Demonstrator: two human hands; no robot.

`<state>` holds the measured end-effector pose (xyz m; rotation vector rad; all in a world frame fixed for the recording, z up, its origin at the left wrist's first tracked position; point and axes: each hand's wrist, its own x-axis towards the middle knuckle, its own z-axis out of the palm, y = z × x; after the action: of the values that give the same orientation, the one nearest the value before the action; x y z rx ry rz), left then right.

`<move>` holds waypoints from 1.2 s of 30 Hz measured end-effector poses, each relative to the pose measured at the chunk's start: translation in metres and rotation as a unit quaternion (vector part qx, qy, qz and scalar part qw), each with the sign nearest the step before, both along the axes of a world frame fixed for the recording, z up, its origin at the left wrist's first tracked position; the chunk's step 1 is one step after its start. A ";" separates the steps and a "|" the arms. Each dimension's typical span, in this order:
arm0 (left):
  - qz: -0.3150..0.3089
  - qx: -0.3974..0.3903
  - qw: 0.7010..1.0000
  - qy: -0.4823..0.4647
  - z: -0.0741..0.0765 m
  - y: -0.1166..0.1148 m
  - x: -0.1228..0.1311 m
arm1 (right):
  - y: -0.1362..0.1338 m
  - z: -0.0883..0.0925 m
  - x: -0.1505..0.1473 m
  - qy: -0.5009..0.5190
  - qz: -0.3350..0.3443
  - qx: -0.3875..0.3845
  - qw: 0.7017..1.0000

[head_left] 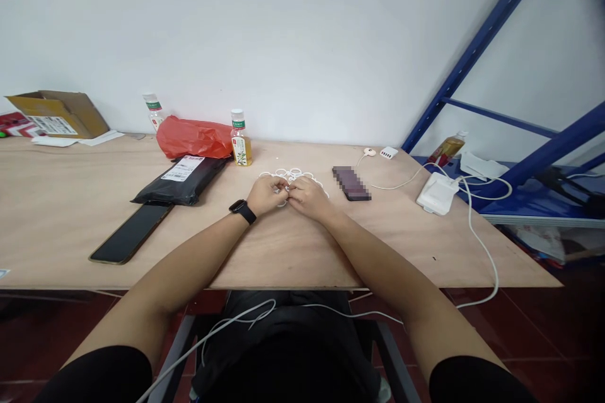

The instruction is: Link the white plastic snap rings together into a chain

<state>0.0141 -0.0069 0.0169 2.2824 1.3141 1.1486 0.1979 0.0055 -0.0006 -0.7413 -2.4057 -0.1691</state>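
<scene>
A white piece made of several thin joined loops (pixel 295 172) lies on the wooden table, partly covered by my hands. My left hand (pixel 265 195), with a black watch on the wrist, is closed and pinches the piece at its near side. Fingertip to fingertip with it, my right hand (pixel 309 196) is closed too, its fingers pressed on the same spot. A small white bit shows between the fingertips; its exact shape is too small to make out. More loops stick out beyond both hands, behind and to the right.
Right of my hands lies a phone (pixel 352 183), with a white power strip (pixel 437 192) and cable farther right. On the left are a black parcel (pixel 182 186), a large phone (pixel 132 233), a red bag (pixel 196 136) and a drink bottle (pixel 241 143). A blue rack (pixel 477 50) stands right.
</scene>
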 end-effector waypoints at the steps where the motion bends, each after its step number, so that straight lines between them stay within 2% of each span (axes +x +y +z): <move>1: -0.001 0.003 1.000 0.001 0.000 0.000 0.000 | 0.000 0.000 -0.001 -0.001 0.004 -0.002 1.000; 8: -0.003 -0.010 0.999 -0.047 -0.002 0.001 -0.001 | -0.001 0.002 -0.002 -0.008 0.014 -0.007 1.000; 21: -0.059 -0.025 0.993 -0.103 -0.007 0.007 -0.003 | -0.005 0.005 0.002 0.045 -0.004 -0.018 0.999; 30: -0.073 0.005 0.990 -0.119 -0.009 0.008 -0.002 | -0.005 0.004 -0.002 0.053 0.014 -0.003 0.998; 33: -0.068 -0.009 0.990 -0.126 -0.008 0.007 -0.003 | -0.008 0.005 -0.005 0.061 0.020 -0.025 0.998; 36: -0.093 -0.008 0.987 -0.130 -0.009 0.007 -0.003 | -0.010 0.007 -0.003 0.110 -0.003 -0.062 0.992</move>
<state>0.0108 0.0000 0.0083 2.1044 0.9875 1.3100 0.1950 -0.0047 0.0063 -0.7805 -2.2178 0.0574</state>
